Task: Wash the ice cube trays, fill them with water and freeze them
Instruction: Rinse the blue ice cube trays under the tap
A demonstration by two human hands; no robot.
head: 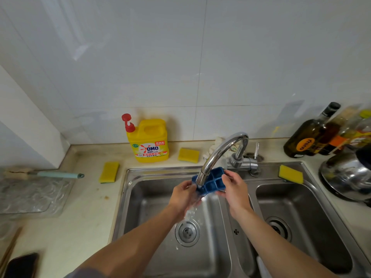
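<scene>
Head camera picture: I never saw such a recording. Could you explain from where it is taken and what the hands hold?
No machine here: one camera, worn on a person's head, looks down at their own arms. The left hand and right hand grip a blue ice cube tray by its ends under the tap, above the left basin of a steel sink, where water splashes. Around the sink: a yellow detergent bottle, dark bottles, three yellow sponges, a brush.
</scene>
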